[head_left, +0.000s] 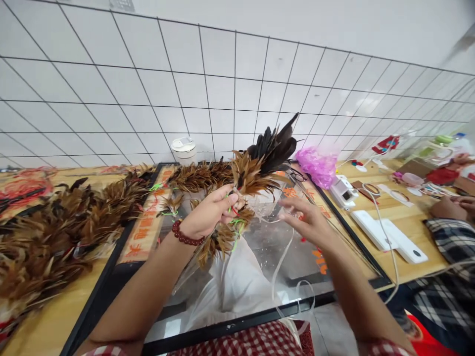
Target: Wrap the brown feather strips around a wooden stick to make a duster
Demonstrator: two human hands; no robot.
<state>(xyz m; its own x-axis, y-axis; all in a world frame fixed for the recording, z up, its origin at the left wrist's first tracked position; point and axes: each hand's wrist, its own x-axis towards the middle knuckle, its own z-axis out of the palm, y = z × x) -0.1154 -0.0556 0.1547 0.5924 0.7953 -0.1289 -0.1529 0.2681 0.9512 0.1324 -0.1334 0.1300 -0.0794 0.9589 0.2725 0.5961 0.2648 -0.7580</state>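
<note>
My left hand [215,210], with a dark red bead bracelet on its wrist, is closed on the base of a feather bundle [250,173]. Short brown feathers sit near the grip, and long black ones point up and to the right. A clear plastic strip [280,259] runs from the bundle's base to my right hand [306,220], then hangs down in loops. My right fingers are bent around the strip, though their tips are partly blurred. Below my left hand, more brown feathers [215,244] with green ties lie on the glass-topped table [256,277].
Large heaps of brown feathers [40,247] cover the left side. Behind stand a white lidded container [184,151] and a pink plastic bag [319,163]. White devices [389,236] and a cable lie to the right, near another person's plaid sleeve [452,242]. A wire grid [233,104] lines the wall.
</note>
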